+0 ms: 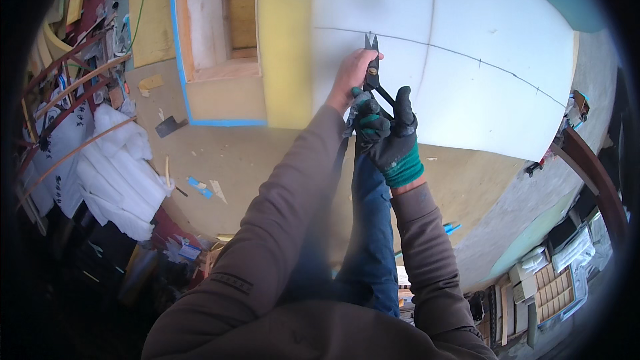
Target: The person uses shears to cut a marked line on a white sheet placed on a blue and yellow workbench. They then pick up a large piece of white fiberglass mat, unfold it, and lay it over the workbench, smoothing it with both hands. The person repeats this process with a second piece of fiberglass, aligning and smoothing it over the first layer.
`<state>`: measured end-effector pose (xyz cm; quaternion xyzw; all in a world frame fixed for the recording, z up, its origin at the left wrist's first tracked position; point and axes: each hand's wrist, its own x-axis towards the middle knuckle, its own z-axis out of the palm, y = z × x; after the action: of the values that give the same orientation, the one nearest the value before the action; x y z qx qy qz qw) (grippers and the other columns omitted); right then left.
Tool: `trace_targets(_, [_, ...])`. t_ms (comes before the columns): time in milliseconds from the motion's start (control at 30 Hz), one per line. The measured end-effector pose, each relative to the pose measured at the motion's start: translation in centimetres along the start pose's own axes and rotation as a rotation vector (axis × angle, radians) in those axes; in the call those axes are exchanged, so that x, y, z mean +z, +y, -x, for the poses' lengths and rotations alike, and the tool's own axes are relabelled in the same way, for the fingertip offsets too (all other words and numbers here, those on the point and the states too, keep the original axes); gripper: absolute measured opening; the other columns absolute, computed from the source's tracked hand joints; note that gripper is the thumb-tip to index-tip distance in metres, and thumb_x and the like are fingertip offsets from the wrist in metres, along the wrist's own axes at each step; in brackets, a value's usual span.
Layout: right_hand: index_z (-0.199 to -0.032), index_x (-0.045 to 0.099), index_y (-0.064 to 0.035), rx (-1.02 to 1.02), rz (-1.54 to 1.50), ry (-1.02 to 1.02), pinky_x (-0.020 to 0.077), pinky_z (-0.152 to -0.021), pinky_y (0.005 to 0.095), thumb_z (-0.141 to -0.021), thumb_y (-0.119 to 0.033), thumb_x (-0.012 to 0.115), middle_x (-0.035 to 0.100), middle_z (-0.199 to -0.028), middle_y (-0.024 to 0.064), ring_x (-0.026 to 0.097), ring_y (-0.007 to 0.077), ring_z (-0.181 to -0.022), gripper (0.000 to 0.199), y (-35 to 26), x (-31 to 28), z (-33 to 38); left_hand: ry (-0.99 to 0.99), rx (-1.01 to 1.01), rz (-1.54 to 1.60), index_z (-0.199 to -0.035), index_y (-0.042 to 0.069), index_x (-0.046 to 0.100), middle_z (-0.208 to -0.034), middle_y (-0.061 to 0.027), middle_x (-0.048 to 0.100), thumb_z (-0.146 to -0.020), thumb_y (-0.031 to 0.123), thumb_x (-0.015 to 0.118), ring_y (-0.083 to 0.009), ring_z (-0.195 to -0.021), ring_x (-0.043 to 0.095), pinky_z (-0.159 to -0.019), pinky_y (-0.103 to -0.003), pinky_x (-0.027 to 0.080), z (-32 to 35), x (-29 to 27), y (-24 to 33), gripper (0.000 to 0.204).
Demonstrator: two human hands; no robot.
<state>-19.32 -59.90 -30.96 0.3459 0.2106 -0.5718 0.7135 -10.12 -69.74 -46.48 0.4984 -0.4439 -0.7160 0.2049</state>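
Observation:
A pair of dark scissors (373,70) points away from me, its blade tips parted in a narrow V. My bare left hand (352,72) is closed around the scissors near the pivot, its thumb toward the blades. On my right hand (392,132) is a black and green glove; its fingers curl at the scissor handles while the thumb stands up, and part of the handles is hidden. Beneath the blades lies a large white sheet (493,103). A dark line with short cross marks runs across the sheet, and the tips are close to one mark.
Left of the sheet is a yellow strip (285,47), then a wooden frame (227,70) with a recess and blue edging. A putty knife (171,126) lies on the brown board (247,160). White wrapping (120,160) and scraps fill the left; a dark red beam (593,173) stands right.

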Motion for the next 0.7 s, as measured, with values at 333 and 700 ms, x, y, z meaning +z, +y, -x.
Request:
trace_targets(333, [-0.154,0.041,0.012,-0.031,-0.021,0.024,0.0474,-0.064,0.0211,-0.101,-0.061,0.068,0.063,-0.102,0.0016,0.056,0.0053,-0.071,0.094,-0.2,0.9,-0.6,-0.007,-0.02,-0.044,-0.108,0.0,0.072,-0.104,-0.0146,0.072,-0.104,0.03,0.051,-0.0269,-0.093,0.066,-0.084,-0.038,0.051,-0.3,-0.3,0.5,0.037])
trace_targets(700, [-0.143,0.048,0.0144,0.045,-0.128,-0.047,0.0576,-0.075,0.0247,-0.1,-0.04,0.077,0.068,-0.104,0.0091,0.064,0.0133,-0.08,0.076,-3.9,3.7,-3.9,-0.058,-0.251,0.179,-0.117,-0.002,0.07,-0.105,-0.0143,0.077,-0.106,0.042,0.057,-0.028,-0.096,0.074,-0.086,-0.039,0.058,-1.7,-0.2,3.1,0.047])
